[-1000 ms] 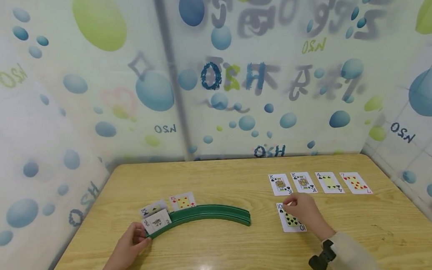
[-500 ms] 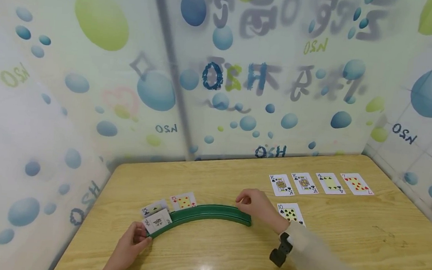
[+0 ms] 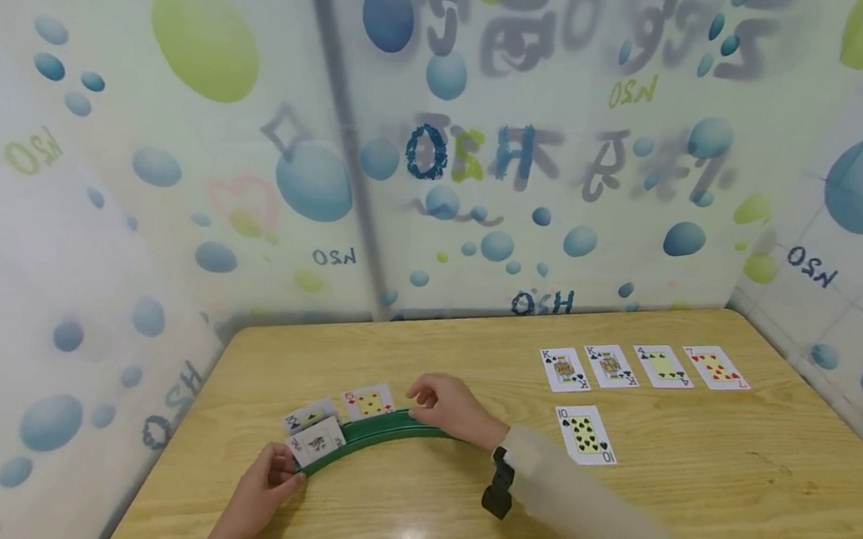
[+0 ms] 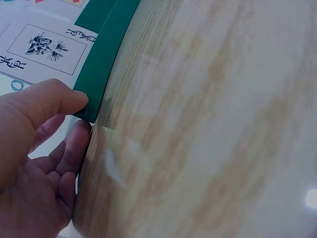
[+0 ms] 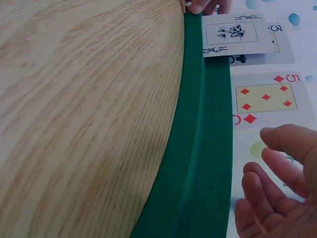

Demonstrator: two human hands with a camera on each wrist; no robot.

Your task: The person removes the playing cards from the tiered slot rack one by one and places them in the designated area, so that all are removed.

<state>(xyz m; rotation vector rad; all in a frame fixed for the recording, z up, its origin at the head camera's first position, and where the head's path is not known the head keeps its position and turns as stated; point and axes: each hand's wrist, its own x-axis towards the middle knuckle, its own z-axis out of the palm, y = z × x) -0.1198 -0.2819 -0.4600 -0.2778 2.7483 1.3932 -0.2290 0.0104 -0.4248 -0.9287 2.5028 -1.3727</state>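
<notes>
At the left end of a curved green card holder [image 3: 379, 426], my left hand [image 3: 254, 491] grips the tip, thumb [image 4: 64, 96] on its face. A joker [image 3: 318, 441] stands in the holder beside that hand. Behind the joker is a three of clubs [image 5: 277, 42], partly covered. A five of diamonds [image 3: 368, 403] stands at the holder's far side. My right hand [image 3: 455, 409] hovers over the holder's right half, hiding part of it. Its fingers [image 5: 257, 191] are loosely bent and hold nothing, close to the five of diamonds.
Face up on the wooden table [image 3: 452, 513] lie a ten of spades [image 3: 586, 436] and, farther back, two kings [image 3: 565, 371], a four of clubs [image 3: 663, 367] and a seven of hearts [image 3: 716, 369]. A patterned wall [image 3: 477, 256] borders the table's back.
My right hand has moved left from the ten of spades to above the holder, close to the five of diamonds, with nothing in it. My left hand stays at the holder's end.
</notes>
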